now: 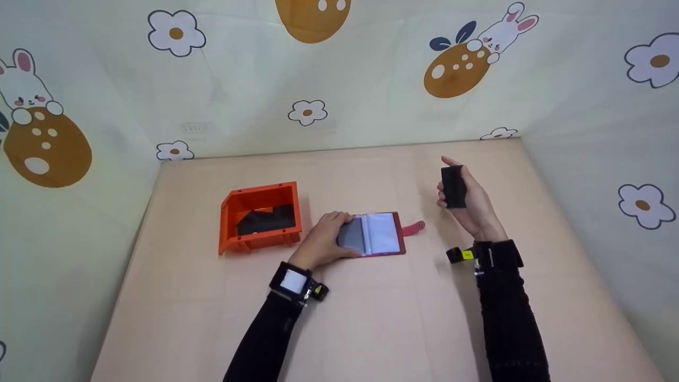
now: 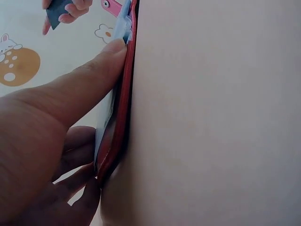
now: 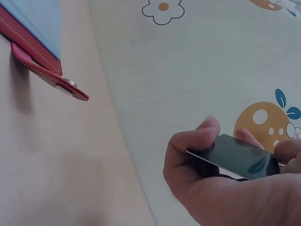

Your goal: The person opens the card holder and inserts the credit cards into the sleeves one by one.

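Head view shows our left hand (image 1: 322,241) pressing flat on the open red card holder (image 1: 377,235), pinning its clear sleeves to the surface (image 1: 371,318). Our right hand (image 1: 467,199) grips a stack of black cards (image 1: 453,187), raised beside the holder's right edge. An orange bin (image 1: 260,217) sits left.

In front of you is a pale, peach-coloured surface (image 1: 371,329), closed in by cloth walls at the back and on both sides. An orange bin (image 1: 260,217) stands directly on it, and you can see something dark inside the bin. Just to the right of the bin, a red card holder (image 1: 379,236) lies open and flat on the surface, its clear sleeves facing up. Its small strap points away from the bin.
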Tool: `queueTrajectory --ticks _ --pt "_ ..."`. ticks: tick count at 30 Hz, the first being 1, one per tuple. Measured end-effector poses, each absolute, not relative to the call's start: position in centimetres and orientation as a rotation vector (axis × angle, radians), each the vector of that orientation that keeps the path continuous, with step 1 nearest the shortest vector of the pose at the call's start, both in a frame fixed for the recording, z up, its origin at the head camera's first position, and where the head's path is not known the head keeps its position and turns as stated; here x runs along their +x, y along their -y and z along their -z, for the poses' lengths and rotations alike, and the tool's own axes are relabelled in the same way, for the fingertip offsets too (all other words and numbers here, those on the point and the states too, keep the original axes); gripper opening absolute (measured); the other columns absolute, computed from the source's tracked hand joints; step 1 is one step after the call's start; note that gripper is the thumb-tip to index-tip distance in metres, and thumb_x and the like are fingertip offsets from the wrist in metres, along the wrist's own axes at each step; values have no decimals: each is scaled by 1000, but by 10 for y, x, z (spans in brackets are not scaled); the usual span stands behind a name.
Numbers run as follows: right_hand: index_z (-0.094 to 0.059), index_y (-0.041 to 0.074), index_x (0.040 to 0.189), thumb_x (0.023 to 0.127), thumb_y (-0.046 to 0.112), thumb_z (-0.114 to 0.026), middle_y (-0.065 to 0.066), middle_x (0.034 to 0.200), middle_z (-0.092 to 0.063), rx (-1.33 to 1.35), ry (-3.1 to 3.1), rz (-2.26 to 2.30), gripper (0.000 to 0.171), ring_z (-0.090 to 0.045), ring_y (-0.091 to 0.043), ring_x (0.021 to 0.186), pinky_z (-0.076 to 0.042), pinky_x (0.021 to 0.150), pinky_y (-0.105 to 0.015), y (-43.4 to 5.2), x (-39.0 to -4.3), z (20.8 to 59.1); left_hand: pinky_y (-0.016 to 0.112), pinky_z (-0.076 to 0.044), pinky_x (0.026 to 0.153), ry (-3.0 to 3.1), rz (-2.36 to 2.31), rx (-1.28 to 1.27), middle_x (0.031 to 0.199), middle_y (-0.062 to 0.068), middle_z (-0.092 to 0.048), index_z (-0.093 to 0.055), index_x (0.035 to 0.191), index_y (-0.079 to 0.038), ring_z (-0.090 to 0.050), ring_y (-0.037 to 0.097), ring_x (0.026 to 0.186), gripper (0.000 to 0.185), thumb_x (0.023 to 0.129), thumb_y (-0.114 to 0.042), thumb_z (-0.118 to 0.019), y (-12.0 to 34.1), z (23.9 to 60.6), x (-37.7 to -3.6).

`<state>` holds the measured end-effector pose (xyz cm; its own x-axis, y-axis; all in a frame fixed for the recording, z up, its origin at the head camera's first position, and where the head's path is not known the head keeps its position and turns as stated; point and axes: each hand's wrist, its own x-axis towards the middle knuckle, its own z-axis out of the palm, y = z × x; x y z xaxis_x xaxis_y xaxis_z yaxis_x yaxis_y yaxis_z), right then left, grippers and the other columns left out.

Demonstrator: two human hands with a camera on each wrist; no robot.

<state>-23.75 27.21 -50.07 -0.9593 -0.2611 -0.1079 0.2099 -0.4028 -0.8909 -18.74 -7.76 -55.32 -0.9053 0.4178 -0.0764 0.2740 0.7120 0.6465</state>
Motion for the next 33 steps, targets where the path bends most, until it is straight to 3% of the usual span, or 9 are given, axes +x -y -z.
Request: queueTrajectory --ticks 4,8,11,18,33 --pt "-43 20 151 112 51 -21 0 89 -43 -22 -1540 2447 54 -36 -13 69 -31 53 -22 -274 -236 501 44 -42 117 -2695 -966 551 153 8 -50 -50 152 -13 -46 24 134 87 80 -45 -88 78 554 -188" --pt "-50 18 129 114 37 -29 4 81 -40 48 -1620 2497 33 -36 -7 60 -26 46 -19 -274 -236 503 43 -42 117 -2694 -970 557 153 7 -50 -50 151 -13 -45 24 135 87 80 -45 -89 77 554 -188" --pt "-52 19 119 113 28 -38 2 85 -44 113 -1823 2472 18 -41 -5 56 -28 41 -16 -270 -236 503 43 -41 118 -2701 -968 568 152 7 -51 -51 150 -11 -45 24 136 86 80 -44 -89 77 554 -188" --pt "-54 13 120 112 22 -43 -8 102 -47 143 -2168 2363 17 -49 -9 65 -35 39 -18 -259 -235 499 42 -41 118 -2707 -960 574 151 7 -52 -52 149 -11 -45 24 136 85 80 -42 -89 77 553 -188" --pt "-53 18 119 113 24 -36 -8 101 -44 178 -2183 2277 19 -49 -11 69 -40 43 -20 -253 -235 499 42 -41 117 -2719 -953 580 149 7 -54 -53 149 -11 -46 24 135 86 79 -46 -89 78 555 -190"
